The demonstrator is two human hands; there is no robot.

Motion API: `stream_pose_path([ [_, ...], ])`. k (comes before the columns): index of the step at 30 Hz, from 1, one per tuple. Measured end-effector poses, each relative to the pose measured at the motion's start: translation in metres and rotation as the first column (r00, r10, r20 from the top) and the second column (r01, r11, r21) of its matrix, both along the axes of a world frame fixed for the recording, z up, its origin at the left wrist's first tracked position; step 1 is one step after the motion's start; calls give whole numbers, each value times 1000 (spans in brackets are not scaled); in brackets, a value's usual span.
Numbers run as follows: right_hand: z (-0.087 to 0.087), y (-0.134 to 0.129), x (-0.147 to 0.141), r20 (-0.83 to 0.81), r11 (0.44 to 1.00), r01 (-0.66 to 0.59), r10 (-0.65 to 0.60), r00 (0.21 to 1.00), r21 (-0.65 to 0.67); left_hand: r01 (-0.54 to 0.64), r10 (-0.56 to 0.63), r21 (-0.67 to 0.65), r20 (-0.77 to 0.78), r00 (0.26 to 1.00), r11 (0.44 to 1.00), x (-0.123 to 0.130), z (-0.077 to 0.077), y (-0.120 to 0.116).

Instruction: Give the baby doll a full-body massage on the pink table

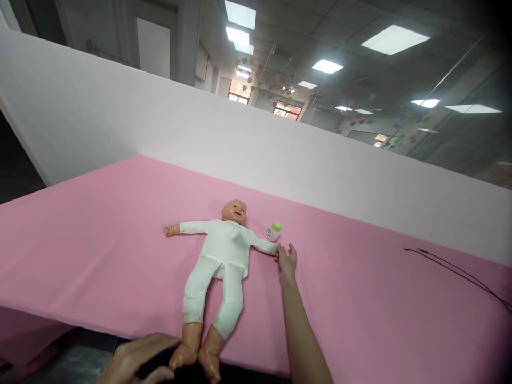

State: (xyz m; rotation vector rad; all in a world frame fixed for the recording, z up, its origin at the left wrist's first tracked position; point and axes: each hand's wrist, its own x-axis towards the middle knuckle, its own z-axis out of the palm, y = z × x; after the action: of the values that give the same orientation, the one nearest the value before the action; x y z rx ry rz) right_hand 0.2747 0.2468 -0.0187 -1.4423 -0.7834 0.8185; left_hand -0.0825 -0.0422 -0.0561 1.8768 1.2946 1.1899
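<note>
A baby doll [228, 242] in a white cloth suit lies on its back, arms spread, head toward the partition. My right hand [287, 262] is at the doll's hand on the right, its fingers apart and seeming to touch it; a firm hold does not show. Just beyond that stands a small bottle [274, 231] with a light green cap, slightly tilted in view. At the lower left, my left hand [138, 358] has its fingers stretched out beside the doll's foot [184, 352], holding nothing. Whether its fingertips touch the ankle, I cannot tell.
A pink cloth [100, 229] covers the table, whose front edge runs under the doll's feet. Behind rises a white partition [256, 154]. A thin black cable [456, 269] lies at the right. Ceiling lights and hanging coloured decorations show beyond.
</note>
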Motion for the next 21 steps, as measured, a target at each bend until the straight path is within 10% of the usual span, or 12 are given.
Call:
stream_pose_path([
  [6,64,-94,-17,232,929,-369,352,907,34,-399,397,20,57,916,917,-12,53,52],
  [9,53,-170,-33,198,687,-711,726,659,-151,-542,547,83,-76,833,836,-16,78,97],
  [12,3,-228,-49,-46,351,-828,911,410,-438,-582,580,104,-330,745,807,-29,80,145],
  [13,-16,-241,-55,-68,316,-828,919,389,-463,-583,562,84,-407,720,808,-36,76,159],
  [18,-76,-269,-84,-482,532,-803,647,591,-270,-515,420,-14,-560,714,857,-73,36,207],
  [21,-78,-271,-95,-779,560,-822,467,418,-106,-440,390,-39,-401,829,897,-85,19,215],
])
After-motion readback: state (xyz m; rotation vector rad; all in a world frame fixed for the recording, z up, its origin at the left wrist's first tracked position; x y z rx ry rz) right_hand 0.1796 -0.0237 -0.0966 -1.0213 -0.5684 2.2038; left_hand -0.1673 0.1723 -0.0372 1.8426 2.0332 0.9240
